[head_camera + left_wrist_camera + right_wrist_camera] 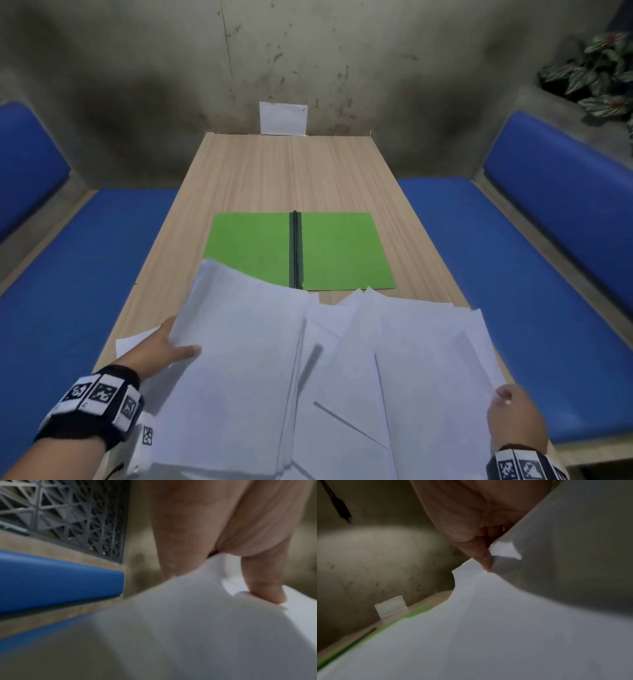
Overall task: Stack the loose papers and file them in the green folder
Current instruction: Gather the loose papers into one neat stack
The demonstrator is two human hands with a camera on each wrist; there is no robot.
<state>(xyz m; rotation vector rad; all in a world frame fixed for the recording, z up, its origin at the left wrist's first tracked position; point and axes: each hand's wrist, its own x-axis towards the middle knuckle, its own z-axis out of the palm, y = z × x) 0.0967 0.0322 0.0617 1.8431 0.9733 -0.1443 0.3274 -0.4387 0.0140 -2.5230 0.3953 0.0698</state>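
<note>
A green folder [335,251] lies open and flat on the middle of the wooden table [267,171], its dark spine running down the centre. Several loose white papers [342,359] are fanned out at the near end of the table. My left hand [171,346] grips a lifted bundle of sheets [239,342] at its left edge, thumb on top, and that bundle covers the folder's near left corner. My right hand [513,411] pinches the right edge of the spread sheets [505,615]. In the left wrist view my thumb [267,588] presses on the paper [188,615].
Blue cushioned benches [85,291] [513,257] flank the table. A small white card [283,118] leans on the concrete wall at the far end. A leafy plant [596,75] sits at the upper right. One more sheet [132,342] pokes out under my left hand.
</note>
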